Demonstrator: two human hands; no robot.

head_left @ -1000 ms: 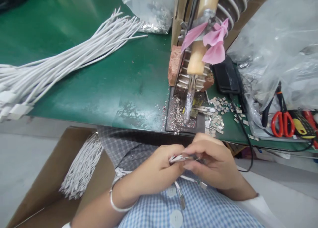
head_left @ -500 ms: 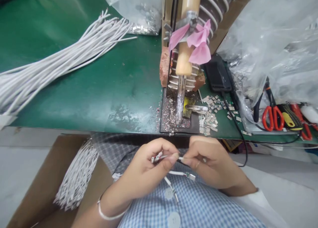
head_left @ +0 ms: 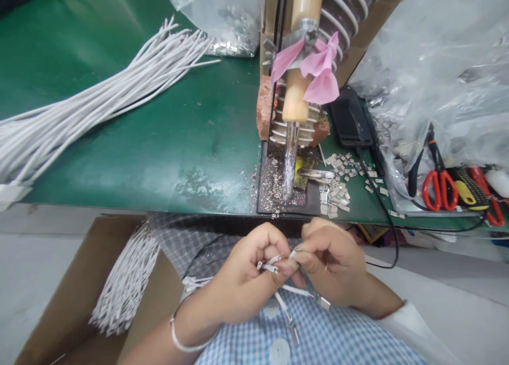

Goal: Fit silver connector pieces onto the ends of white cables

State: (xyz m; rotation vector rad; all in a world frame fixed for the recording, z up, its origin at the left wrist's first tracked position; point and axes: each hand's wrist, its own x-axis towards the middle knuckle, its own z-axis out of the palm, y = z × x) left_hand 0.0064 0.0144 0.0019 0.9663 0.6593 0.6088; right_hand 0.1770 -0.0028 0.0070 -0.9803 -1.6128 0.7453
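My left hand [head_left: 254,277] is closed round several white cables [head_left: 283,301], with short stripped ends showing red wire between its thumb and fingers. My right hand [head_left: 332,264] pinches the tip of one white cable [head_left: 293,254] right beside the left fingertips. Below the hands, two cable ends carry small metal connectors [head_left: 293,333] and hang in front of the checked shirt. Above the hands, a soldering iron [head_left: 296,97] with a wooden handle points down, fixed in a stand with a pink ribbon. Flat metal connector pieces [head_left: 336,195] lie scattered beside its tip.
A bundle of white cables [head_left: 107,84] lies on the green table [head_left: 199,137]. A cardboard box [head_left: 71,280] below holds more cables. To the right are a black phone [head_left: 350,118], red-handled scissors [head_left: 439,190] and plastic bags [head_left: 429,84]. A black cord [head_left: 382,203] hangs over the edge.
The view has shifted, so table items appear further left. My hands have moved from handling the cables together to meeting at one cable's tip; the hanging connector ends have swung slightly.
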